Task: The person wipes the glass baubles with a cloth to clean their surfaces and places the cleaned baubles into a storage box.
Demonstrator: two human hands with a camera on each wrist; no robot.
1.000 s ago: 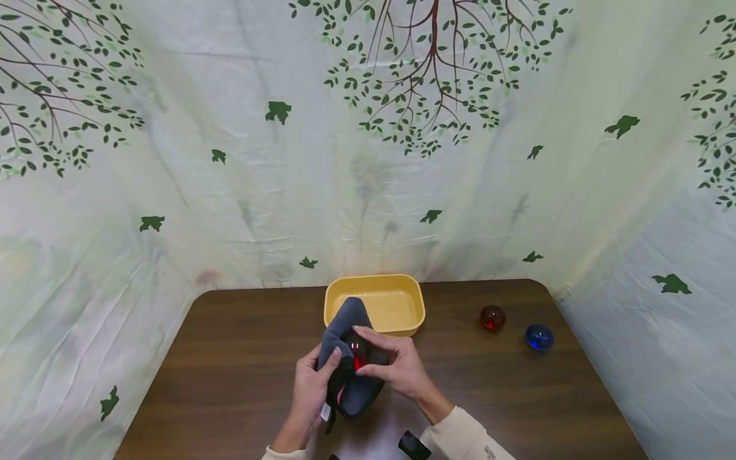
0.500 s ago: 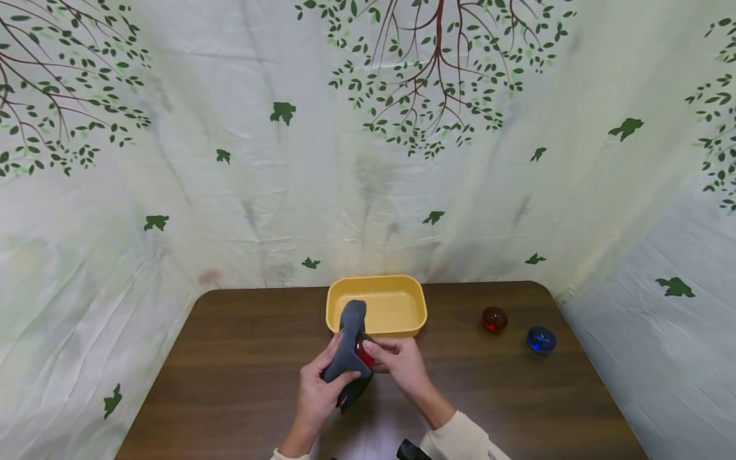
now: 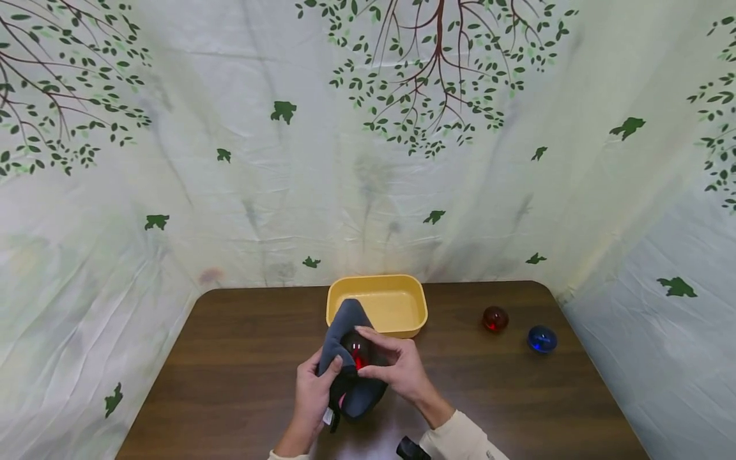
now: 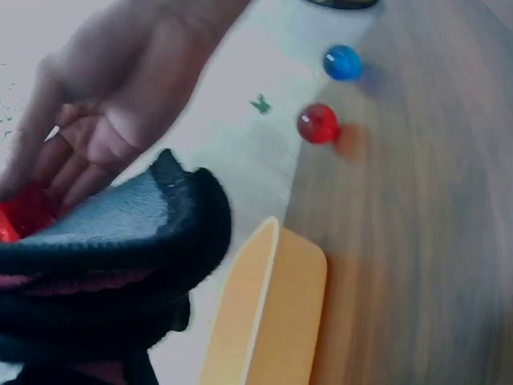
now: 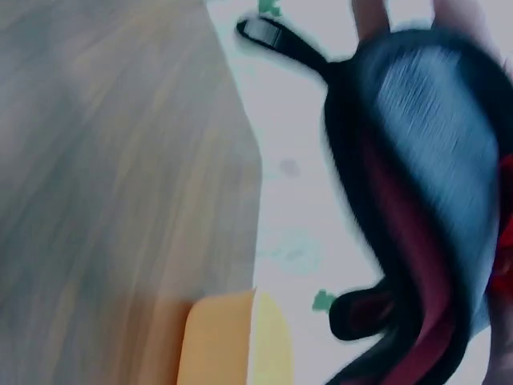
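Over the front middle of the table, my left hand [image 3: 310,390] grips a dark grey-blue fabric pouch [image 3: 338,338] with black trim. Its pink lining shows in the right wrist view, where the pouch [image 5: 437,120] is blurred. My right hand [image 3: 405,367] pinches a clear red ball [image 3: 358,348] between thumb and fingers, against the pouch's surface. Whether the ball lies inside or only on the fabric, I cannot tell. In the left wrist view the held ball [image 4: 28,210] shows partly at the left edge, beneath the right hand [image 4: 120,88].
A yellow plastic tub [image 3: 397,306] stands at the table's back edge, just beyond the pouch. Another red ball [image 3: 495,319] and a blue ball [image 3: 542,339] rest on the brown table [image 3: 241,364], at the right. A printed curtain [image 3: 368,191] hangs behind.
Half a second ago the pouch was turned narrow, the ball at its right side under my right thumb. Now it is turned back, with the ball facing up, much as one second ago.
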